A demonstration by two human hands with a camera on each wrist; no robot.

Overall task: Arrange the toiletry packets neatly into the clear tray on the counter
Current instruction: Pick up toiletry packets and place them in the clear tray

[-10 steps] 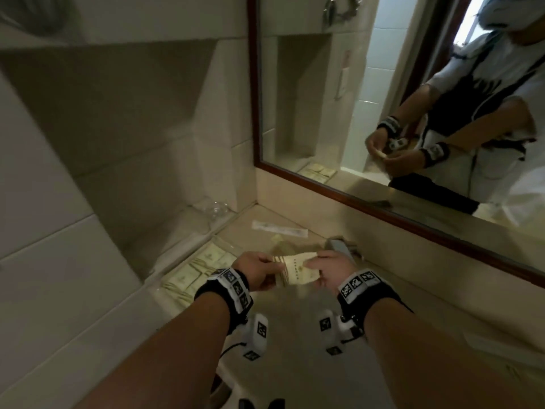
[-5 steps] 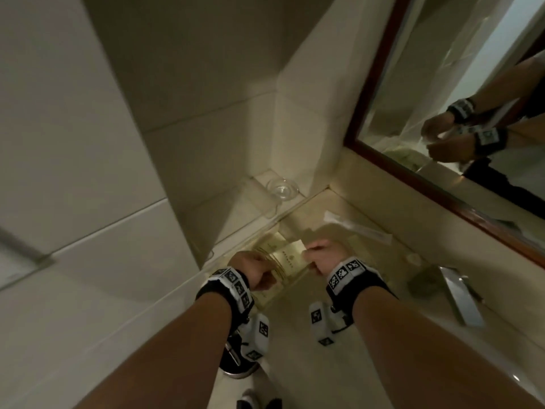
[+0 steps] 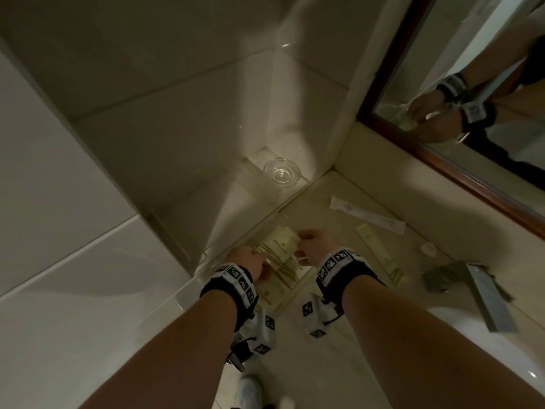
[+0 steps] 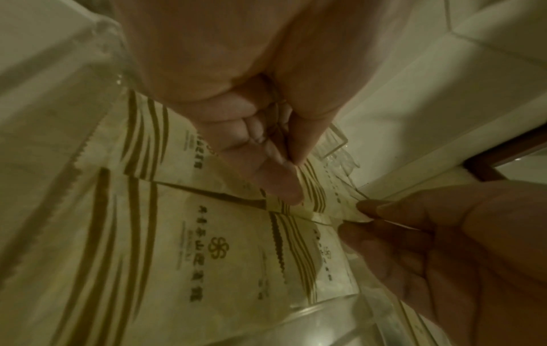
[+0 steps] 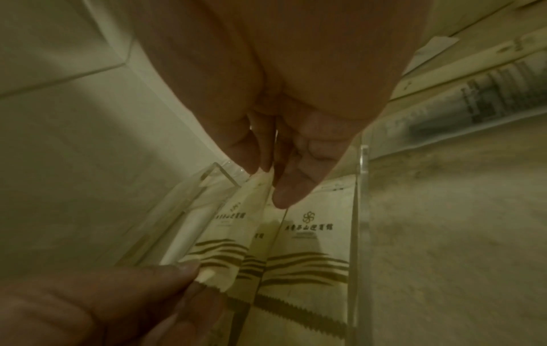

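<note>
Cream toiletry packets (image 3: pixel 281 246) with brown wavy stripes are held low over the clear tray (image 3: pixel 290 286) by the wall. My left hand (image 3: pixel 261 261) pinches their striped end. My right hand (image 3: pixel 301 246) pinches the opposite plain end between thumb and fingers. In the right wrist view the held packets (image 5: pixel 234 231) stand on edge inside the tray wall (image 5: pixel 362 210). More packets (image 4: pixel 204 248) lie flat in the tray (image 4: pixel 313 312) beneath the left fingers (image 4: pixel 284 187). How many packets are held is unclear.
A glass dish (image 3: pixel 281 171) sits on the ledge behind the tray. A long white sachet (image 3: pixel 365 215), a long cream sachet (image 3: pixel 380 255) and a small white cap (image 3: pixel 427 248) lie on the counter to the right. A metal faucet (image 3: pixel 486 299) and the mirror (image 3: pixel 472 84) are farther right.
Both hands have carried the packets left from above the counter and down into the tray. The head view has swung toward the wall corner.
</note>
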